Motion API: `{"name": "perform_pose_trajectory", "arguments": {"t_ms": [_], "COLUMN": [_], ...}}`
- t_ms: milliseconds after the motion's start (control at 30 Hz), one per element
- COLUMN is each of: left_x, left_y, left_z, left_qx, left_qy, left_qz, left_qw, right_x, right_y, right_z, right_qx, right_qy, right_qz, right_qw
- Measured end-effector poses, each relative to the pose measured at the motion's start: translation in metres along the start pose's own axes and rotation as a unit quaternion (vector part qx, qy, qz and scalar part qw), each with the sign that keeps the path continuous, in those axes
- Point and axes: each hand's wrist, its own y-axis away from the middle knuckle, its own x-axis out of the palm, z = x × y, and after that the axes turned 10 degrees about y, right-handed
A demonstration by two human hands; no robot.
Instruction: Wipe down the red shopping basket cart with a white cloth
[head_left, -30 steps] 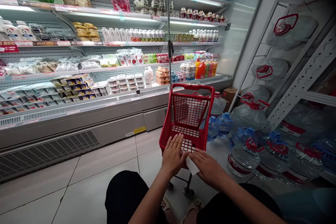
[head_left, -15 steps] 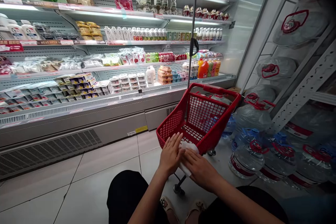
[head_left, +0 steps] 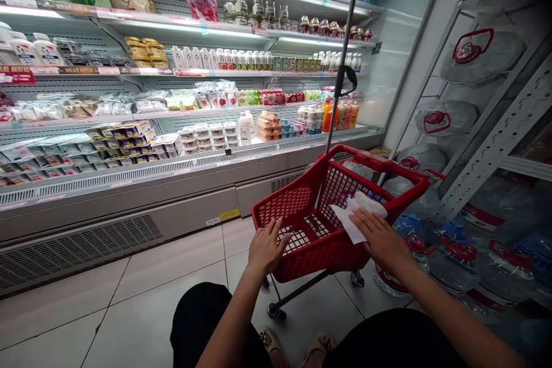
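Observation:
A small red plastic shopping cart (head_left: 297, 267) stands on wheels in front of my knees, turned so its handle side faces right. On the near rim of its basket, toward the left, rests my left hand (head_left: 268, 246), fingers apart and holding nothing. My right hand (head_left: 382, 236) presses a white cloth or paper wipe (head_left: 356, 213) against the basket's rim farther right. Part of the wipe spreads out past the fingertips over the basket. A tall dark pole (head_left: 345, 52) with a black loop rises from the cart's far side.
An open refrigerated display case (head_left: 181, 213) with dairy cups, bottles and bags runs along the left and back. Large water bottles (head_left: 414, 247) stand on the floor at right, beside a white metal rack (head_left: 504, 121) holding more. Pale floor tiles (head_left: 159, 305) lie at left.
My hands have moved apart. The right one has slid right along the rim with the wipe, and the left stays on the rim. The cart has turned and its handle side has shifted right.

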Motion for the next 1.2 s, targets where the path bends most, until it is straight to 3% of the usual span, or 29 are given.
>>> {"name": "perform_pose_trajectory", "arguments": {"t_ms": [67, 200, 267, 333, 433, 633, 933, 1067, 1200], "left_x": [0.007, 0.030, 0.036, 0.033, 0.020, -0.005, -0.017, -0.009, 0.016], "left_y": [0.003, 0.015, 0.022, 0.026, 0.028, 0.019, 0.008, 0.006, 0.008], "left_z": [-0.019, -0.057, -0.062, -0.056, -0.038, -0.012, 0.012, 0.009, -0.017], "left_qx": [0.003, 0.117, 0.120, 0.109, 0.113, 0.072, 0.072, 0.053, 0.080], "left_qy": [-0.009, -0.006, -0.017, -0.033, -0.052, -0.073, -0.045, -0.068, -0.086], "left_qz": [-0.011, -0.034, -0.049, -0.058, -0.051, -0.025, -0.051, -0.086, -0.113], "left_qw": [1.000, 0.993, 0.991, 0.992, 0.991, 0.994, 0.995, 0.993, 0.987], "right_x": [0.001, -0.003, -0.010, -0.019, -0.030, -0.043, -0.055, -0.045, -0.035], "right_y": [0.002, -0.009, -0.016, -0.020, -0.020, -0.007, 0.018, 0.007, -0.013], "right_z": [0.012, 0.086, 0.118, 0.133, 0.122, 0.059, -0.016, -0.006, 0.045], "right_qx": [0.020, -0.003, -0.022, -0.048, -0.091, -0.093, 0.052, 0.097, 0.079], "right_qy": [0.008, -0.026, -0.049, -0.070, -0.079, -0.028, 0.044, 0.052, 0.020], "right_qz": [-0.005, -0.013, -0.004, 0.006, 0.008, -0.006, -0.022, -0.049, -0.021], "right_qw": [1.000, 1.000, 0.999, 0.996, 0.993, 0.995, 0.997, 0.993, 0.996]}}
